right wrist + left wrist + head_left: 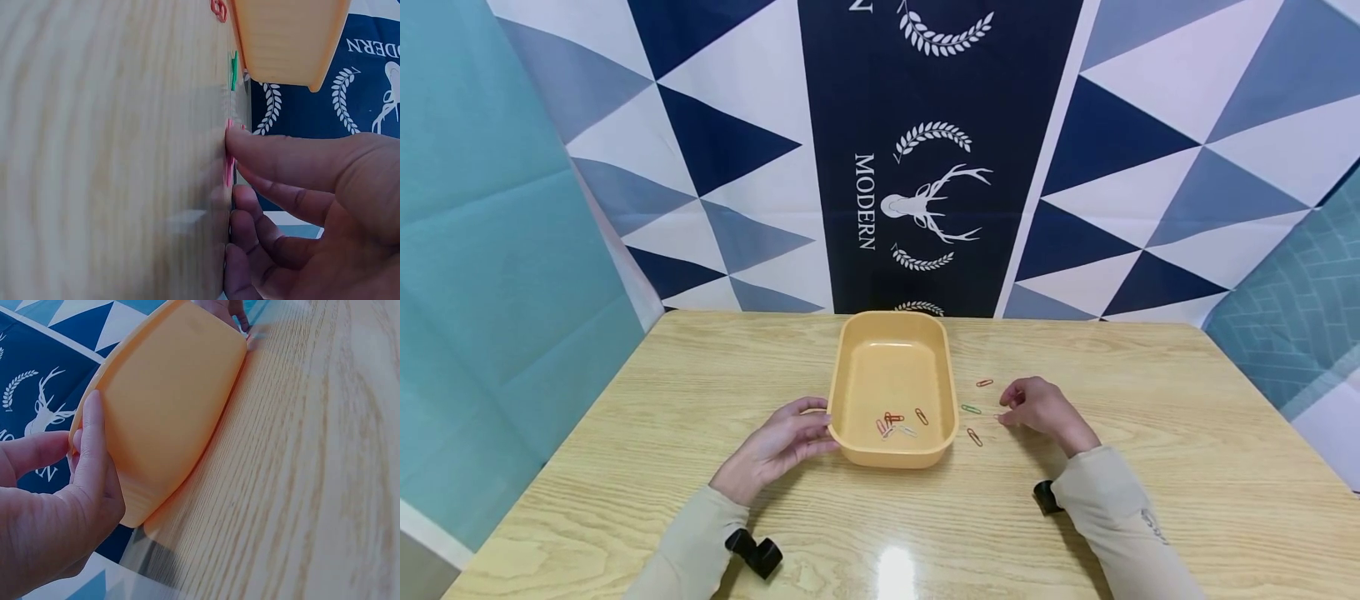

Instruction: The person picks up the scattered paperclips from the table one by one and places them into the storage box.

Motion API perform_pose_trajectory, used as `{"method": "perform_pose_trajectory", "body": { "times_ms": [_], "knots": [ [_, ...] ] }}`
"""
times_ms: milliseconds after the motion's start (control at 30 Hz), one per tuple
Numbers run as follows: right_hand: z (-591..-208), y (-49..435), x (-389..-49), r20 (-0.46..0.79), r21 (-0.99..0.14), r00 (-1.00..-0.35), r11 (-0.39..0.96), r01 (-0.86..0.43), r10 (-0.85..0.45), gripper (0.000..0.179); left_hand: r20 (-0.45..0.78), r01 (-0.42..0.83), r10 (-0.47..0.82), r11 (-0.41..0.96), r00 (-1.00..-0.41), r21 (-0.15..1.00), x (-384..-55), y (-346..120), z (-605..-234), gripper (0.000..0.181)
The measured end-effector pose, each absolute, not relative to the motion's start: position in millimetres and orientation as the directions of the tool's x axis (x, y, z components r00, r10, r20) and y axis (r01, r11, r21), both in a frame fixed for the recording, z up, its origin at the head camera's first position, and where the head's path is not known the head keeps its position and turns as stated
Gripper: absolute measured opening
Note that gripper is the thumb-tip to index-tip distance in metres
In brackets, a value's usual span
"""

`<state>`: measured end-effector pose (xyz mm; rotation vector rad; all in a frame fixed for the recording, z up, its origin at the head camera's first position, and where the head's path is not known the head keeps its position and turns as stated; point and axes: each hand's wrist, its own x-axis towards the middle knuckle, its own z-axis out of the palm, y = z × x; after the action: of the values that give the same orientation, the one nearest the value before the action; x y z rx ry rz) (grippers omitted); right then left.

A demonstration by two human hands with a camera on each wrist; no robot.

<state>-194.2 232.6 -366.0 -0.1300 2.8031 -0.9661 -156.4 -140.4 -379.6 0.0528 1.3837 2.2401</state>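
A yellow-orange plastic tray (892,458) stands on the table with several paper clips (895,418) on its floor, red, pink and whitish ones. My left hand (781,443) grips the tray's left side, fingers and thumb around the rim; the left wrist view shows the tray's outer wall (169,394). To the right of the tray, my right hand (1042,412) is down at the tabletop. Its thumb and forefinger pinch a pink paper clip (230,169), and the other fingers are curled against the table.
Between tray and right hand lie a green paper clip (972,409) and a red paper clip (974,437). Another red paper clip (984,383) lies farther back. The wooden table (737,350) ends at a patterned cloth backdrop (917,100).
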Motion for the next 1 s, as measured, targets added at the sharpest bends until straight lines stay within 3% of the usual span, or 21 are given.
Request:
{"method": "perform_pose_trajectory", "body": {
  "times_ms": [200, 767, 1000],
  "knots": [
    [-368, 237, -193, -0.099, -0.615, -0.978, 0.784, -0.083, -0.182, 0.008, -0.22, -0.395, 0.437, -0.362, -0.872, 0.844, -156, -139, -380, 0.029],
    [-366, 241, -190, -0.048, -0.519, -0.97, 0.836, -0.178, -0.237, 0.001, -0.217, -0.394, 0.439, -0.366, -0.872, 0.843, -157, -139, -381, 0.028],
    [-365, 248, -190, -0.104, -0.618, -0.969, 0.778, -0.112, -0.222, 0.003, -0.214, -0.39, 0.439, -0.361, -0.873, 0.847, -157, -140, -380, 0.027]
  ]
}}
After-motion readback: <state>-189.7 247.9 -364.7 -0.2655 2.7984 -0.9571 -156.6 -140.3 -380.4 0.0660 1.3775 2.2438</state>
